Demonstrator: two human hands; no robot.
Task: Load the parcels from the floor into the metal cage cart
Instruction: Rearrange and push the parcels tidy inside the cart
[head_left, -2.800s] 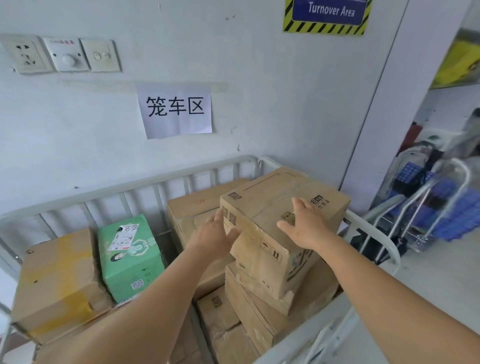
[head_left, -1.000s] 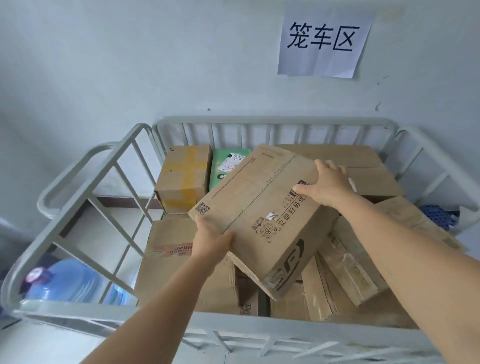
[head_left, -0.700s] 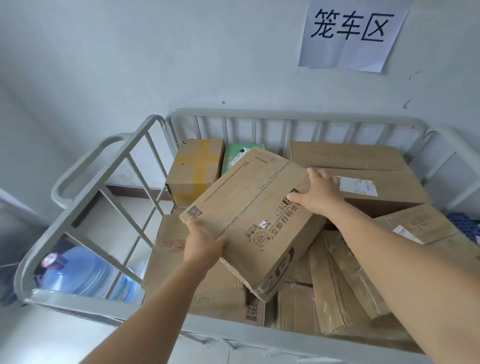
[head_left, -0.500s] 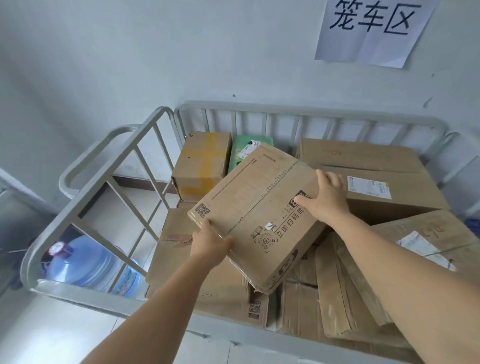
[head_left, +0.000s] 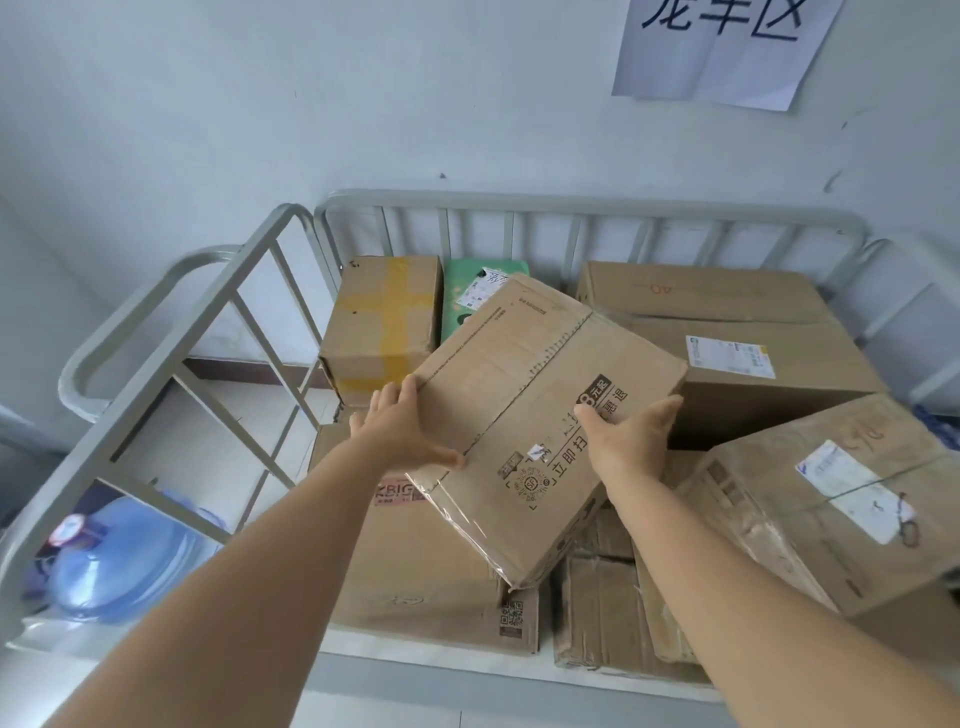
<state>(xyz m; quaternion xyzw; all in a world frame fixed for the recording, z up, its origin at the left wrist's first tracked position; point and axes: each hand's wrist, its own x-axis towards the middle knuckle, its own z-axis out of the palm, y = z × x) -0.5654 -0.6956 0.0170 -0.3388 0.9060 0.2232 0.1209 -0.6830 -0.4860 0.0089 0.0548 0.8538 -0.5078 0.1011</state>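
Cage cart (head_left: 244, 291) packed with parcels, one box (head_left: 524, 415) tilted on top.
Inside: large cartons at right, yellow-taped box (head_left: 384, 322) and green box (head_left: 467, 296) at back left. Tilted box's long axis running from near right to far left, far end raised. Left hand (head_left: 400, 431) flat against its left side, right hand (head_left: 628, 441) on top near right edge, fingers straight, released.

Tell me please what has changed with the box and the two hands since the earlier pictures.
The tilted box was lifted off the right-hand stack and carried leftward, to above the middle of the cart. The left hand shifted from gripping its near corner to lying flat against its left side; the right hand now rests on top. The yellow-taped box and green parcel stayed put.
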